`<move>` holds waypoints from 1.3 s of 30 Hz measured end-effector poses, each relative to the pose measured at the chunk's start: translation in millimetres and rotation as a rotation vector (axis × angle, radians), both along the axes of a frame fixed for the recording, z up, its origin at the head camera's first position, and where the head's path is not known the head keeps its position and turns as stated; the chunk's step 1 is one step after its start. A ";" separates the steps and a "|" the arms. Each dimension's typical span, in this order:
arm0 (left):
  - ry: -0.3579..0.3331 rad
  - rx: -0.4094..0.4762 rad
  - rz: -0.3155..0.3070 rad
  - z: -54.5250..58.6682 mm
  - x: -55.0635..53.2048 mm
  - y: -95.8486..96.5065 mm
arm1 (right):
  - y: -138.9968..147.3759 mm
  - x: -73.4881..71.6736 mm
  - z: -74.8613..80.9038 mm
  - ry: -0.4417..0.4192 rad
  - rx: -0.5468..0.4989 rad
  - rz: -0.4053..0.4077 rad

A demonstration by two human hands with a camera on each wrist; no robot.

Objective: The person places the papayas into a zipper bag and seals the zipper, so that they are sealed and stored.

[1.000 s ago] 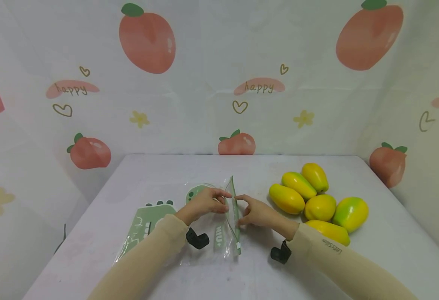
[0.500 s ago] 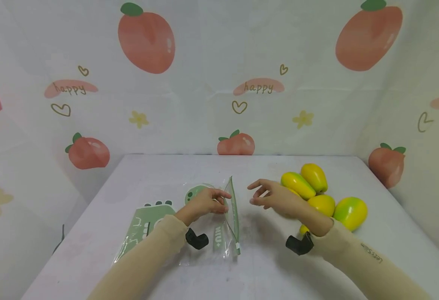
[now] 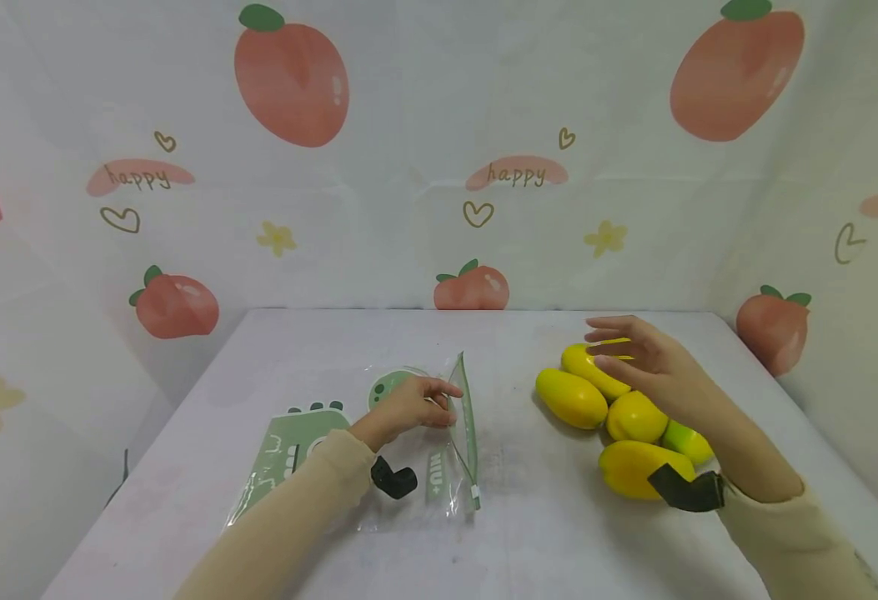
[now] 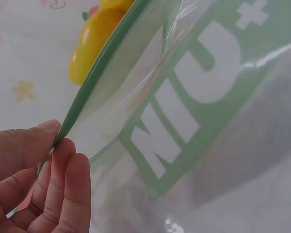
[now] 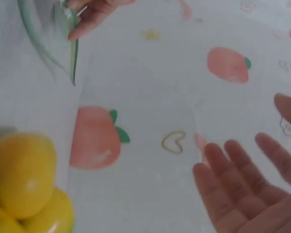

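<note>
A clear zip bag (image 3: 439, 479) with green print and a green-edged mouth lies on the table, its mouth parted and facing right. My left hand (image 3: 408, 406) pinches the green rim of that mouth between thumb and fingers, as the left wrist view (image 4: 43, 179) shows up close. Over the far part of a group of yellow mangoes (image 3: 572, 398) hovers my right hand (image 3: 652, 362), fingers extended and slightly bent, holding nothing. One mango behind it is mostly hidden. In the right wrist view the right fingers (image 5: 242, 179) are spread apart, with mangoes at lower left.
The white table (image 3: 514, 542) ends at a hanging cloth (image 3: 378, 208) printed with peaches, which also runs along the sides. A black wrist camera (image 3: 393, 477) sits on the left wrist, and another (image 3: 686, 489) on the right. A dark cord (image 3: 119, 479) shows at the table's left edge.
My right hand has let go of the bag's rim and moved right, over the mangoes, with its fingers opening out. My left hand has stayed on the bag, whose mouth remains parted.
</note>
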State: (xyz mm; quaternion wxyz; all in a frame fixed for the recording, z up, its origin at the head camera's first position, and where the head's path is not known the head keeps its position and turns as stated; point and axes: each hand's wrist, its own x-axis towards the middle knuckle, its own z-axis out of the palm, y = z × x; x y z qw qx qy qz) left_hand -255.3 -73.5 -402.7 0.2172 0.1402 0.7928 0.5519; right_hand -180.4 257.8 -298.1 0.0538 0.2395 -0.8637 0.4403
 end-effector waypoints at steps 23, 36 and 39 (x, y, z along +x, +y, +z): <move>-0.003 -0.013 0.019 -1.9 0.0 -1.8 | 75.3 45.7 -73.8 0.101 0.053 -0.071; -0.001 -0.006 0.013 -2.2 -1.1 -2.0 | 85.9 51.1 -103.5 -0.125 0.221 -0.165; 0.005 -0.002 0.010 -3.6 -1.8 -1.8 | 85.2 51.2 -106.6 -0.130 0.236 -0.162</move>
